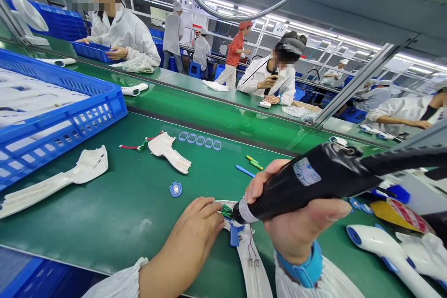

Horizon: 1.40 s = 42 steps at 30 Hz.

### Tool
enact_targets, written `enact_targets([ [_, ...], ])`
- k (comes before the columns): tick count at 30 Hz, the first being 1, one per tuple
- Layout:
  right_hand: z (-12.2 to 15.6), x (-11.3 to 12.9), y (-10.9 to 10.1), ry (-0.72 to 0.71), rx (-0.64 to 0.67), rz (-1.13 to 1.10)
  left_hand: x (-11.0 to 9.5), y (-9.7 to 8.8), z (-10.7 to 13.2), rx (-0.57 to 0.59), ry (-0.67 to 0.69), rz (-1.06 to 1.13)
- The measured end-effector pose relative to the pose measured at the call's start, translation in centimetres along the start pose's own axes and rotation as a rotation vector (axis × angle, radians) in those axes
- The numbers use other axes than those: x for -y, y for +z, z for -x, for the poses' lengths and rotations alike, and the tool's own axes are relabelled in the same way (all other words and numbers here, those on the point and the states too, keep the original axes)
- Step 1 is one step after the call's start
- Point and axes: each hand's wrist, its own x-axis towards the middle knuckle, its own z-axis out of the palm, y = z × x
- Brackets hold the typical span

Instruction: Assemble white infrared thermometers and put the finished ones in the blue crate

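My right hand (pixel 289 223) is wrapped round a black electric screwdriver (pixel 300 181), tilted with its nose down and left. The nose meets a small green circuit board (pixel 227 211) in an open white thermometer-gun shell half (pixel 254 270). My left hand (pixel 192 237) grips the head end of that shell, fingers bent against its edge. A blue trigger piece (pixel 233 235) and a thin red wire sit inside the shell. The screwdriver's bit is hidden. Beyond my hands are a small blue part (pixel 175 189), another white shell piece (pixel 169 151) and a row of several blue frames (pixel 200 140).
A blue crate (pixel 63 123) of white shells stands left, near a long white shell half (pixel 70 174). Batteries (pixel 254 162) and a blue stick (pixel 245 171) lie ahead. Assembled thermometer guns (pixel 387 256) lie right. Co-workers sit beyond the green conveyor belt (pixel 195 111).
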Motion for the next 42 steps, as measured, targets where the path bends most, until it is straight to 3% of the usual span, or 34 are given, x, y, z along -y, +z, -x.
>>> enact_targets([
  [13, 0.4, 0.2, -0.6, -0.038, 0.056, -0.020, -0.1, -0.1, 0.2, 0.012, -0.025, 0.051],
  [17, 0.3, 2.0, -0.5, -0.113, -0.012, -0.068, 0.0, -0.1, 0.4, -0.018, 0.000, 0.045],
  [21, 0.4, 4.5, -0.9, -0.147, -0.100, -0.118, -0.4, -0.5, 0.2, -0.162, -0.033, 0.098],
  [24, 0.7, 5.5, -1.5, -0.162, -0.127, -0.149, -0.8, -0.6, -0.2, -0.144, -0.057, 0.172],
  [30, 2.2, 3.5, -2.8, -0.158, -0.069, -0.158, -1.1, -0.1, -0.7, -0.056, -0.090, 0.220],
  [37, 2.1, -0.2, -2.7, -0.101, -0.023, -0.125, -0.8, 0.3, -0.3, -0.047, -0.090, 0.200],
  [42, 2.1, 1.5, -2.5, -0.135, -0.065, -0.193, -0.6, 0.3, -0.1, -0.077, -0.125, 0.215],
])
